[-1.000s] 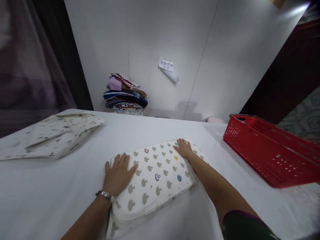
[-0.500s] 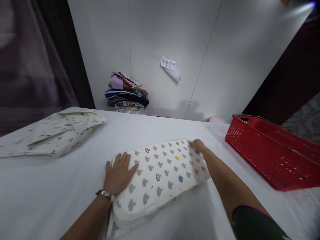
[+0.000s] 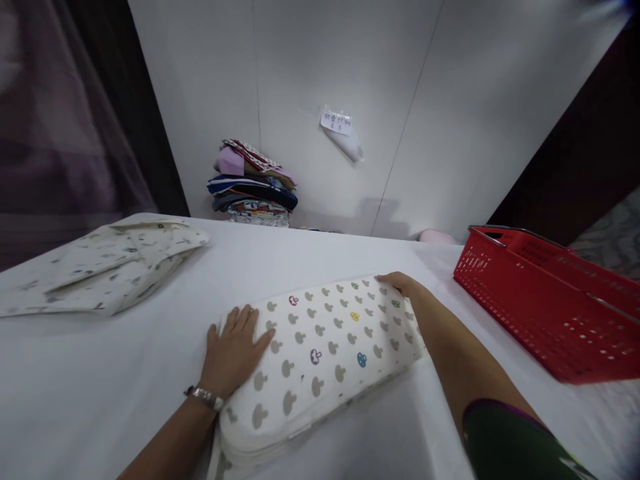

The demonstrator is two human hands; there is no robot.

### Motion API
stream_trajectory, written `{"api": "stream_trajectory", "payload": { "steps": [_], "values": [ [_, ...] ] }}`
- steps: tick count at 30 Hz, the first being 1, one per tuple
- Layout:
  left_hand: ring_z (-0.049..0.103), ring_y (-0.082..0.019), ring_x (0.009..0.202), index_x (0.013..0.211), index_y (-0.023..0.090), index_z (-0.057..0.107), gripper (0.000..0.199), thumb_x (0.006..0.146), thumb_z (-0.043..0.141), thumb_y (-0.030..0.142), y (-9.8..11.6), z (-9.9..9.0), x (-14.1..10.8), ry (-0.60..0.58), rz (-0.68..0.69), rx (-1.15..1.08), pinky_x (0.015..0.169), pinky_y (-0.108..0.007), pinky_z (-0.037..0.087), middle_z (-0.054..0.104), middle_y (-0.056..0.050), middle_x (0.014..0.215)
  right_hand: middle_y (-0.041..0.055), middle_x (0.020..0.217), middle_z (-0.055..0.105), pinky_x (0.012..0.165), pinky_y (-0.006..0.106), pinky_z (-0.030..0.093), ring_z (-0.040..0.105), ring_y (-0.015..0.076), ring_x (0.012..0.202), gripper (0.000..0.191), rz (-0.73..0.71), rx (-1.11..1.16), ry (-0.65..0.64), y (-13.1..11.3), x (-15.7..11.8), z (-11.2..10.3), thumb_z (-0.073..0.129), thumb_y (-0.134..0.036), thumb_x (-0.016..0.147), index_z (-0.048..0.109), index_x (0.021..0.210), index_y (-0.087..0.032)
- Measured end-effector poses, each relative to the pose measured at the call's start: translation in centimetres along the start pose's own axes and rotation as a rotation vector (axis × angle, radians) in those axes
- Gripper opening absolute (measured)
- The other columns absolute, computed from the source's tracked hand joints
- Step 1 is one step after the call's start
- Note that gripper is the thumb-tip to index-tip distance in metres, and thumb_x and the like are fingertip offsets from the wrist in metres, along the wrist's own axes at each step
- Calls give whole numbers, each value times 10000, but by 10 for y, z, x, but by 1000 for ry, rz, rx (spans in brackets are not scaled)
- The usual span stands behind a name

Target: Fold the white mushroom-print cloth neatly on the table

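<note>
A folded white cloth printed with grey mushrooms and a few coloured ones lies in several layers in front of me. Flat on its left end rests my left hand, fingers spread, a metal bracelet on the wrist. My right hand is at the far right corner of the cloth, its fingers bent over the edge there. Part of those fingers is hidden. A loose strip or lower layer of the cloth shows under its near left corner.
A red perforated basket with metal handles stands at the right. Another printed white cloth lies loosely at the left. Behind, a stack of folded fabrics sits against the wall. White sheeting covers the table.
My right hand has shifted slightly at the far right corner, and its fingers now curl more over the edge. The left hand stays flat on the cloth. The view has moved slightly.
</note>
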State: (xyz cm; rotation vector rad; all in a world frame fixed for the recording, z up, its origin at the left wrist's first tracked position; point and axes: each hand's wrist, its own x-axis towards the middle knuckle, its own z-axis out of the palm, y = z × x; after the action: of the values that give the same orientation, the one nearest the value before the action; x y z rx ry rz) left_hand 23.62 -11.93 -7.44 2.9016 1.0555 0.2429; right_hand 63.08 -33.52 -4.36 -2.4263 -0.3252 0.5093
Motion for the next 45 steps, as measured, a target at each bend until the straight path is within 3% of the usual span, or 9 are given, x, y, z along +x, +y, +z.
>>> {"api": "stream_trajectory", "payload": {
  "steps": [8,14,18,22,26,30,37,41,45],
  "values": [
    [206,-306,1366,1348,160,411,659,844,249,553,0,-2,-1,3,1,-1,1051,-590,203,325,-86,1465,122,1139,620,879,326,413,552,255,1069,349,-113,-185,244,0,0,38,527,-350,819,610,1101,-162],
    [184,-288,1377,1374,163,372,687,844,224,574,0,-2,-1,-35,-15,-3,1062,-575,199,281,-72,1484,147,1144,612,868,338,411,552,268,1063,431,-138,-311,242,-5,-8,34,498,-415,834,575,1163,-147],
    [185,-295,1375,1372,149,374,694,843,227,573,-1,2,0,-17,-3,-8,1057,-583,200,274,-77,1487,153,1381,422,1021,364,275,368,256,1268,546,-294,-417,296,-2,-30,37,424,-410,885,386,1358,-139],
    [202,-306,1367,1367,145,382,696,838,235,574,0,1,-1,-8,4,-15,1049,-590,203,298,-90,1476,76,1507,211,1097,415,94,136,213,1381,592,-532,-627,160,10,-53,51,335,-477,910,275,1424,-190],
    [225,-317,1357,1344,149,419,678,836,243,563,2,-5,-2,6,-2,-25,1039,-596,209,321,-101,1464,35,1528,127,1090,457,95,97,205,1393,605,-450,-690,-18,11,-63,54,232,-539,915,228,1442,-243],
    [216,-314,1362,1341,168,424,677,832,237,573,1,-4,-1,-5,-4,-46,1039,-598,205,316,-96,1468,65,1530,102,1089,484,59,56,221,1397,637,-456,-740,32,12,-77,47,208,-557,911,225,1446,-210],
    [200,-317,1365,1340,161,421,690,829,238,586,-2,2,2,-2,-1,-83,1035,-612,185,299,-100,1475,54,1527,117,1092,491,72,68,215,1397,614,-385,-642,21,53,-99,43,259,-536,915,238,1443,-223],
    [193,-319,1367,1345,164,411,690,827,241,586,0,-4,2,-33,-7,-101,1032,-627,176,277,-96,1485,47,1493,250,1104,469,79,158,218,1382,546,-380,-376,38,53,-97,39,406,-480,884,401,1370,-232],
    [197,-327,1364,1342,153,416,693,827,237,582,3,-12,0,-42,3,-117,1026,-636,187,283,-107,1481,78,1412,406,1055,357,278,347,211,1302,488,-289,-158,175,62,-100,16,370,-422,901,492,1302,-174]
  ]
}}
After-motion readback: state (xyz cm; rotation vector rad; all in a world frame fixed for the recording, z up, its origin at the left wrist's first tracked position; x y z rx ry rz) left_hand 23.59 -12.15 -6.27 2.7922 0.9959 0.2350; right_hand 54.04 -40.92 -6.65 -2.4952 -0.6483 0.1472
